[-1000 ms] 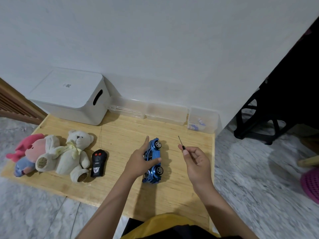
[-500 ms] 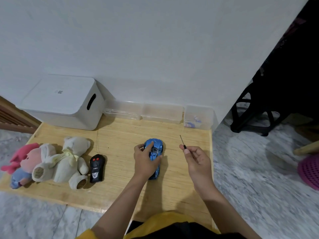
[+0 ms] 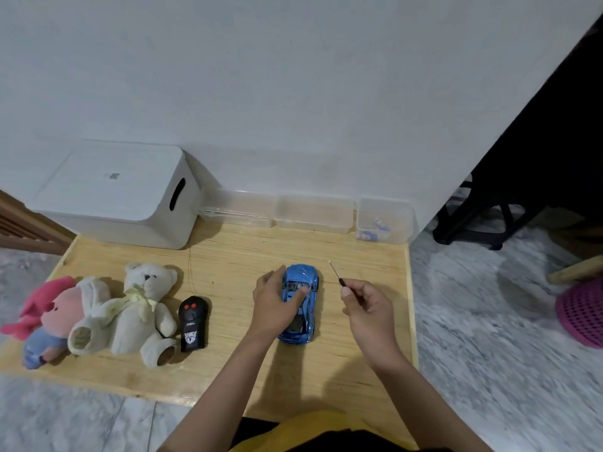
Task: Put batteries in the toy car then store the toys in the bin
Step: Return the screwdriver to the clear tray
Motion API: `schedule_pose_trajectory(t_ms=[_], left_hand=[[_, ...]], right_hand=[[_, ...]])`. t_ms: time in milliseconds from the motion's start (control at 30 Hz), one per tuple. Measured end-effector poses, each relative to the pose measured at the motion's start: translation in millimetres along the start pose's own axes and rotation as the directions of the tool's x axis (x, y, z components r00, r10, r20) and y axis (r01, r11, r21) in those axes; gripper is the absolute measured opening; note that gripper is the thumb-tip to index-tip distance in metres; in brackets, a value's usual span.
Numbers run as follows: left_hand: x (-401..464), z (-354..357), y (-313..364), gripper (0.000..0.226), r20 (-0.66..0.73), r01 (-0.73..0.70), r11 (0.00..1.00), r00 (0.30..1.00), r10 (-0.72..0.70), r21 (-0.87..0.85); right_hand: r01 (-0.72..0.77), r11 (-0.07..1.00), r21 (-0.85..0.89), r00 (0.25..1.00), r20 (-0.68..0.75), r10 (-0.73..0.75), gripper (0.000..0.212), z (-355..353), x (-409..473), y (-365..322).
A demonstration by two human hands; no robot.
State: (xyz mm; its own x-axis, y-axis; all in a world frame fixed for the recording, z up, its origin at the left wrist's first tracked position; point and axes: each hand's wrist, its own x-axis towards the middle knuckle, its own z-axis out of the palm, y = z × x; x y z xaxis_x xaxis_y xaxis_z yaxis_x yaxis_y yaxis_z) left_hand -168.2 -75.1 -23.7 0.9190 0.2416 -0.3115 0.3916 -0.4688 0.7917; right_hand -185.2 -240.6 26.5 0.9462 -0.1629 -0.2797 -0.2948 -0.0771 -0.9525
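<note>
Resting upright on its wheels on the wooden board (image 3: 342, 363), the blue toy car (image 3: 301, 301) sits under the left hand (image 3: 275, 305), whose fingers curl over its roof; no toy is stored yet.
Head view: right hand (image 3: 367, 306) pinches 1 small screwdriver (image 3: 337, 275); 1 car, 1 black remote (image 3: 192, 322), 2 plush toys (image 3: 98, 316), 1 closed white bin (image 3: 114, 194); I judge storing remains.

Head-worn view, forward and down
</note>
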Motion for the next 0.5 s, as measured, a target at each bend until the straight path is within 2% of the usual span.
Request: schedule_pose_trajectory(t_ms=[200,333,433,500], left_hand=[[23.5,-43.4,-3.9,0.065,-0.007,-0.004,0.999,1.000,0.003,-0.036],[47.6,-81.7,-9.3,0.063,-0.030,-0.072,0.997,0.997,0.073,0.011],[71.3,-108.3,-12.7,0.063,-0.022,-0.131,0.990,0.991,0.132,0.057],[91.0,-123.3,-13.9,0.065,-0.011,-0.173,0.977,0.984,0.176,0.123]], right_hand=[[0.021,0.992,-0.121,0.999,0.032,-0.017,0.024,43.2,14.5,-14.4],[0.053,0.967,-0.249,0.998,0.039,-0.045,0.021,78.6,34.7,-25.2],[0.132,0.883,-0.451,0.989,0.124,-0.084,0.020,103.7,54.1,-36.3],[0.216,0.783,-0.584,0.975,0.168,-0.144,0.020,122.6,71.1,-40.5]])
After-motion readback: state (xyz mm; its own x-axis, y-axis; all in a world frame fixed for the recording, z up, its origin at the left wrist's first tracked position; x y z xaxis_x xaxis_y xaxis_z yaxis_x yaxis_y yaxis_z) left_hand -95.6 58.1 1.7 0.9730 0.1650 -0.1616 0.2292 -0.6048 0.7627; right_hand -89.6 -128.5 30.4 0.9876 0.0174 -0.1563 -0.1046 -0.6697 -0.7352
